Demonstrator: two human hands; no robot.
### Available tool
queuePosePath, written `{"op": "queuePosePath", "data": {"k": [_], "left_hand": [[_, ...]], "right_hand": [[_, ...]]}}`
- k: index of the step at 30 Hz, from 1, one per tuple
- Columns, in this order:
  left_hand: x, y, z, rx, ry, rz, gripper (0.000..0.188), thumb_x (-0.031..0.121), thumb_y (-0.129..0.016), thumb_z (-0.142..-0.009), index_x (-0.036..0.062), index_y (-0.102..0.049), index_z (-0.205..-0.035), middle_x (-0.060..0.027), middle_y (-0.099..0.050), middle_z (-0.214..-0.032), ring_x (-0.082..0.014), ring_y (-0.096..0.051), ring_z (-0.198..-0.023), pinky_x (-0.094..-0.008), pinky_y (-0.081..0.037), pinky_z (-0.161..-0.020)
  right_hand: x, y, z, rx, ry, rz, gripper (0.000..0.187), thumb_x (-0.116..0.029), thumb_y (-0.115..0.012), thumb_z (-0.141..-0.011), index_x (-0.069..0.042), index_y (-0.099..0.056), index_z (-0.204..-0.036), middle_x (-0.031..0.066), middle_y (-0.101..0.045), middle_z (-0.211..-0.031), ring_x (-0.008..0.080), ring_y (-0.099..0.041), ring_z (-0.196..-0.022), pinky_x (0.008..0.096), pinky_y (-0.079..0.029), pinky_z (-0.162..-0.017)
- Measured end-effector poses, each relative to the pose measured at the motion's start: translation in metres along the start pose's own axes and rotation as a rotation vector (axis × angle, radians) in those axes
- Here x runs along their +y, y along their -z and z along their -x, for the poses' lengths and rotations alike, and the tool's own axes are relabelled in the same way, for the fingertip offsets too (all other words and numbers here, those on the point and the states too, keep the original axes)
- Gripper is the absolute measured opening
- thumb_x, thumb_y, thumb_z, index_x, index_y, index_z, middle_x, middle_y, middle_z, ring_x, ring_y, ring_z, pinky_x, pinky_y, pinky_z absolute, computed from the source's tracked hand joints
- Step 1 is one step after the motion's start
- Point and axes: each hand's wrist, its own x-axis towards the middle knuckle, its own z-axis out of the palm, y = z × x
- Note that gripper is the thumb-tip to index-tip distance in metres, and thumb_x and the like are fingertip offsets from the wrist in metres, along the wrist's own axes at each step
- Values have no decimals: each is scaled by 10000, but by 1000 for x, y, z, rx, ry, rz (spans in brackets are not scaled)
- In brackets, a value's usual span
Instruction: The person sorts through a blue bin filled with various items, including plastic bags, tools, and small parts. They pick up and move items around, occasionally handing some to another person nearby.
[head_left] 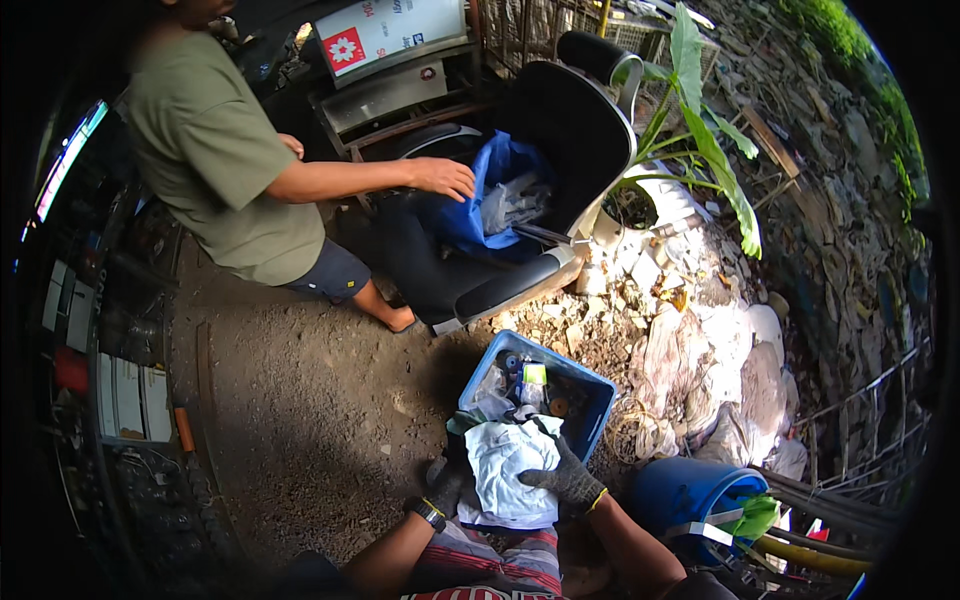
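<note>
A crumpled white cloth-like bundle [510, 470] lies over my lap and the near edge of a blue plastic bin [592, 420]. My right hand [568, 480], in a dark grey glove, grips the bundle's right side with the thumb on top. Against its left edge is my left hand [446, 487], gloved too, closed at the side with its fingertips partly hidden. Inside the bin are clear plastic pieces [490, 395], a container with a yellow-green label [534, 378] and small round items. Darker material shows beneath the bundle's far edge.
Beyond the bin stands a black office chair [560, 130] holding a blue bag [490, 165] of clear plastic. Another person [215, 150] reaches toward that bag. A blue barrel [680, 495] stands at my right, near piled sacks [680, 380]. A leafy plant [715, 150] leans beside the chair.
</note>
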Motion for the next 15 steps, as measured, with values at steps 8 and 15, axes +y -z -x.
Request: {"op": "queuePosePath", "data": {"k": [8, 15], "left_hand": [[99, 67, 102, 54, -316, 380, 604, 405, -540, -1069, 83, -411, -1564, -86, -514, -1534, -267, -528, -1355, -434, -452, -1133], [176, 120, 271, 111, -149, 734, 625, 433, -571, -1049, 100, -425, -1558, -78, -552, -1499, -263, -565, -1318, -442, -466, -1122]], "right_hand": [[-29, -137, 18, -269, 126, 414, 1035, -376, -899, -810, -65, -316, -1607, 143, -448, -1571, 239, -427, -1443, 405, -345, -1210], [-50, -262, 5, -514, -114, 59, 952, -229, -833, -887, -75, -267, -1636, 99, -453, -1587, 209, -419, -1457, 396, -306, -1236]]}}
